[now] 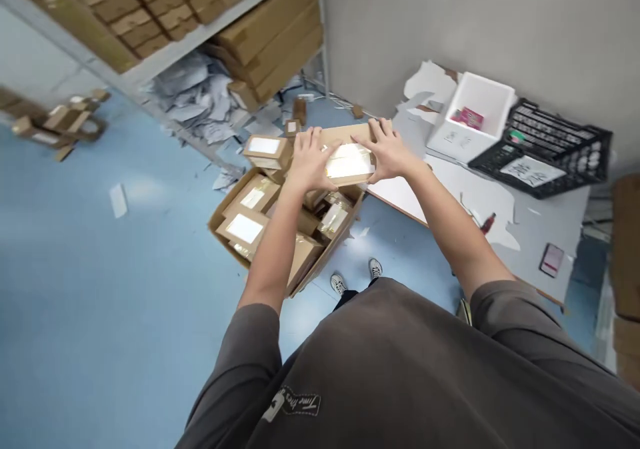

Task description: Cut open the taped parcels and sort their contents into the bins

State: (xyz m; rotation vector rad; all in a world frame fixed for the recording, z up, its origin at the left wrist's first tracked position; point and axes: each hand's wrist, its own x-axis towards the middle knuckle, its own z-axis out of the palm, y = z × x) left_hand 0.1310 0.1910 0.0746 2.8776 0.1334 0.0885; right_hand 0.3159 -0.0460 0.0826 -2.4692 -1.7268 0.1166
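Note:
A brown cardboard box (345, 135) with a white label on its upper face is gripped at both ends, above the right side of a big open carton (320, 272). My left hand (311, 162) wraps its left end, thumb lying across the top. On the right end sits my right hand (387, 150), fingers over the far edge and thumb near the label. Inside the carton, several smaller taped boxes with white labels lie piled, among them one labelled box (245, 225) near the front left. Another labelled box (267, 149) rests at the carton's far corner.
On the right, a table (537, 222) bears a white foam box (453, 135), a black crate (545, 149), a phone (551, 260) and paper scraps. A shelf (200, 32) with cartons stands at upper left, crumpled paper (197, 95) beneath it. Blue floor (125, 302) stretches left.

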